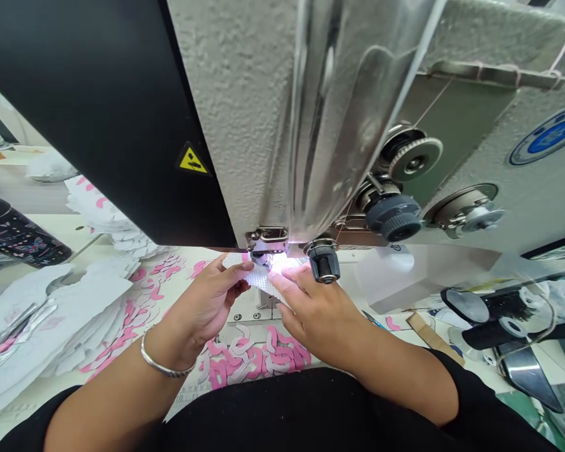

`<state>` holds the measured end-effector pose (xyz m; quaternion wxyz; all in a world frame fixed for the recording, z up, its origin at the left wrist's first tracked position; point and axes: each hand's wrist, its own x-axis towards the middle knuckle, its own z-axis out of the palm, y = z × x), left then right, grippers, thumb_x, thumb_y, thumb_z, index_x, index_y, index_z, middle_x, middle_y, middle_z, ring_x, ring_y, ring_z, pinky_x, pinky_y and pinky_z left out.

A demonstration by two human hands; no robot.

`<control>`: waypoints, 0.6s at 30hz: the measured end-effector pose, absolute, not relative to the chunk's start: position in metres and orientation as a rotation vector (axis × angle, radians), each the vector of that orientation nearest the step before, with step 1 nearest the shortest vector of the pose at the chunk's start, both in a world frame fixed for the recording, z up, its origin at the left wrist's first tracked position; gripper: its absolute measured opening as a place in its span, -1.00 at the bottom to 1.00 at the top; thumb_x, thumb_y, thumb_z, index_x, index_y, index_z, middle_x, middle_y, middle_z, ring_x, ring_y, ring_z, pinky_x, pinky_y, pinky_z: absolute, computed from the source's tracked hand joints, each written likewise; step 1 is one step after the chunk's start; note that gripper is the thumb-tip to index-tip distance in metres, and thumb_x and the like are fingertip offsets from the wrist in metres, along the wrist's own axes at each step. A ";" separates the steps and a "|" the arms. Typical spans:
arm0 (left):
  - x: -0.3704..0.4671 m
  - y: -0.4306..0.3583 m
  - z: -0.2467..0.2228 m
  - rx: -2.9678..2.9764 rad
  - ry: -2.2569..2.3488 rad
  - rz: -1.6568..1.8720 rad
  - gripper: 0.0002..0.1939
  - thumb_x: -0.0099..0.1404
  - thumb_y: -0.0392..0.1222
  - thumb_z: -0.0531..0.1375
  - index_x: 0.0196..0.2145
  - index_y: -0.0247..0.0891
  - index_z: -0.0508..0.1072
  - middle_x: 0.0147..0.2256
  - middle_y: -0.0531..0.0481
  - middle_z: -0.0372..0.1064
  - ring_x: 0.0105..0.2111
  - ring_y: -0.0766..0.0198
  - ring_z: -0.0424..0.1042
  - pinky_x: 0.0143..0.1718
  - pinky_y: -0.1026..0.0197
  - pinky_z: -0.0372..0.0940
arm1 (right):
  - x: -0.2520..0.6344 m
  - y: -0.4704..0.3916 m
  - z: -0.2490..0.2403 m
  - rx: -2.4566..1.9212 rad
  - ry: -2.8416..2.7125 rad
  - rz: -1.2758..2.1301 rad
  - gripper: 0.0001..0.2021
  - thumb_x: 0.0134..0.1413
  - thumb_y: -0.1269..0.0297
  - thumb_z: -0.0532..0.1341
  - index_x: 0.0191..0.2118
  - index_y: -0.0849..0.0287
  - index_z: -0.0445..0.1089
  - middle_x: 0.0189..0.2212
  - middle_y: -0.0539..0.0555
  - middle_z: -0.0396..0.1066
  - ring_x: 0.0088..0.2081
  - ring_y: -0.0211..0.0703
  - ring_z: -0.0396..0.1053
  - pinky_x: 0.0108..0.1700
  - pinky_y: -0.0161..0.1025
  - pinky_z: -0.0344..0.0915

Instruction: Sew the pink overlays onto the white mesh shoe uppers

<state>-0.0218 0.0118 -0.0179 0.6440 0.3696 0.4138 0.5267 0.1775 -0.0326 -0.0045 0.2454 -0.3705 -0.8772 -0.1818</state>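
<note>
- Bridging your two hands, the white cloth (260, 277) lies at the needle area (262, 257), partly lost in lamp glare and behind your right hand.
- Its visible strip slopes from your left thumb down toward your right index; full outline is hidden, so can't confirm the true long axis.
- Key relation, my read: cloth sits to the right of your left fingers and under your right ones. Right index tip is on it, just beside the lit spot; left thumb tip is close on the other side.
- Left hand (215, 295): clamped on the cloth's left edge, thumb on top, fingers behind.
- Right hand (322, 311): fingers extended and laid on the cloth, thumb apart, no pinch visible.
- Sewing machine (238, 125) overhangs both your hands.
- Nearest you, loose pink pieces (257, 363) lie below the needle area.
- Farther left on the table (173, 294), stacked white pieces (98, 304); right, thread spools (487, 334).
</note>
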 end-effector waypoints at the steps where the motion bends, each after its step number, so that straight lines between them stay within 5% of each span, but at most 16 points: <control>1: -0.021 0.010 -0.018 0.840 0.947 1.183 -0.85 0.07 -0.24 0.40 -0.41 -0.26 0.51 -0.42 0.08 0.41 -0.39 0.37 0.35 -0.34 0.32 0.25 | 0.177 -0.032 -0.005 -1.003 -2.382 -0.513 -0.74 0.23 0.34 0.11 -0.03 0.21 0.45 -0.13 0.21 0.43 -0.13 0.01 0.35 -0.04 -0.06 0.33; 7: -0.019 0.011 -0.021 0.886 0.962 1.154 -0.86 0.06 -0.24 0.39 -0.51 -0.32 0.51 -0.49 0.02 0.42 -0.45 0.35 0.33 -0.35 0.28 0.23 | 0.172 -0.030 -0.015 -1.023 -2.306 -0.488 -0.76 0.23 0.33 0.13 -0.07 0.11 0.48 -0.16 0.15 0.46 -0.25 -0.06 0.35 -0.04 -0.05 0.34; 18: -0.016 0.026 -0.023 0.916 0.896 1.199 -0.85 0.09 -0.16 0.39 -0.49 -0.28 0.53 -0.54 0.08 0.37 -0.53 0.39 0.27 -0.44 0.29 0.20 | 0.169 -0.022 -0.031 -1.003 -2.237 -0.416 -0.84 0.22 0.36 0.16 -0.20 0.05 0.50 -0.14 0.12 0.46 -0.08 -0.01 0.37 -0.06 -0.03 0.35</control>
